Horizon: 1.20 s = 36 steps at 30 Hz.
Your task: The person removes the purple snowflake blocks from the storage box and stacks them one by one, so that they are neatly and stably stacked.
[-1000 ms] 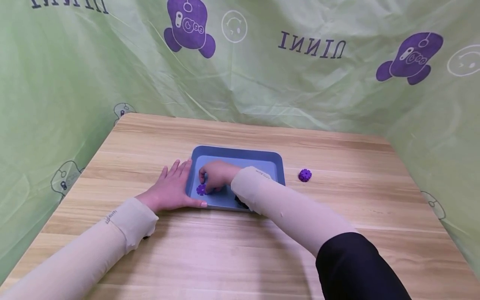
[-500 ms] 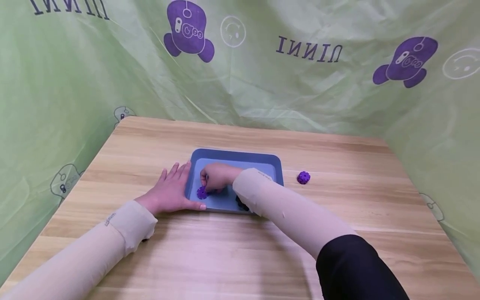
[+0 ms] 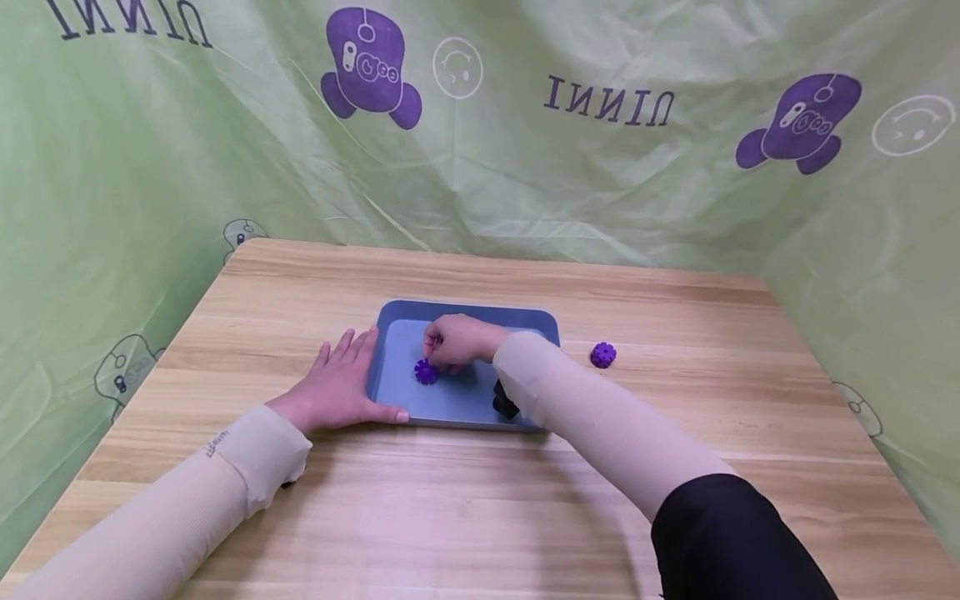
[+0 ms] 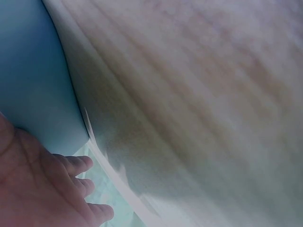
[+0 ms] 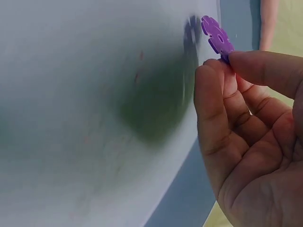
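Note:
Over the blue tray (image 3: 401, 400), my right hand (image 3: 461, 342) pinches a purple snowflake building disc (image 3: 426, 372) at its edge. In the right wrist view the notched disc (image 5: 218, 37) stands out tilted between the thumb and fingertips, with its reflection showing on the tray floor. My left hand (image 3: 341, 387) lies spread at the tray's left side, fingers along the outer wall and thumb along the front edge. The left wrist view shows that palm (image 4: 38, 184) beside the tray's blue wall (image 4: 38, 85).
To the right of the tray, a small stack of purple snowflake discs (image 3: 603, 355) sits on the wooden table (image 3: 450, 508). A black wrist camera (image 3: 505, 402) hangs under the right sleeve. Green printed cloth (image 3: 510, 183) stands behind and at both sides.
My right hand has moved to the right and a little back, carrying the disc away from the tray's left end. The left hand has stayed at the tray; the view has shifted slightly.

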Motion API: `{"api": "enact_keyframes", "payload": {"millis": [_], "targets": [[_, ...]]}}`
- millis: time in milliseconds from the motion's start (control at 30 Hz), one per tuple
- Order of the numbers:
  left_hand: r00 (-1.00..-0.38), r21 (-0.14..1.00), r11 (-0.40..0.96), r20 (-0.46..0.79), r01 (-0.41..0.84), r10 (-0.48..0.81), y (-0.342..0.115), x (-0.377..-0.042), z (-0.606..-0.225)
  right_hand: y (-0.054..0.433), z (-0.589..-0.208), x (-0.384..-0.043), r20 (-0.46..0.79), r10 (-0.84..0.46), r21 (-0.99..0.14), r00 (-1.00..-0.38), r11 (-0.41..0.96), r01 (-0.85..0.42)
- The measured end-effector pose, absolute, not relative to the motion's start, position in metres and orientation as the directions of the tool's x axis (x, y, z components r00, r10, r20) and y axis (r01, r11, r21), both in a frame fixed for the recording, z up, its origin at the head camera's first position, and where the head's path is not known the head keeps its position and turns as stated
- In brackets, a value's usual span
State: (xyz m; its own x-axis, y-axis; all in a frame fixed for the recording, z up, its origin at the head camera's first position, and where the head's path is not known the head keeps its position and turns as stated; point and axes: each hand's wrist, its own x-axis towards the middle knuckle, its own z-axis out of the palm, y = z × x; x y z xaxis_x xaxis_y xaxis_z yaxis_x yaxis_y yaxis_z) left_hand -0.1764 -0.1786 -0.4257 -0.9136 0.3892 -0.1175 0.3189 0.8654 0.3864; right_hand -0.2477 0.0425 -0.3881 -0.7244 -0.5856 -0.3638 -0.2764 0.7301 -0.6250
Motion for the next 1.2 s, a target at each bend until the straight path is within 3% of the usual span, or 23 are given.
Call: {"api": "enact_keyframes", "payload": {"millis": [333, 800, 1200], "targets": [[-0.913, 0.38, 0.864, -0.106, 0.33, 0.395, -0.176, -0.178, -0.424, 0.068, -0.383, -0.256, -0.349, -0.535, -0.696, -0.769, 0.698, -0.17], [-0.91, 0.387, 0.865, -0.132, 0.318, 0.394, -0.177, -0.173, -0.427, 0.094, -0.389, -0.253, -0.327, -0.487, -0.69, -0.81, 0.709, -0.147], [-0.911, 0.403, 0.856, -0.113, 0.323, 0.397, -0.179, -0.172, -0.425, 0.132, -0.379, -0.254, -0.306, -0.449, -0.808, -0.839, 0.589, -0.02]]}}
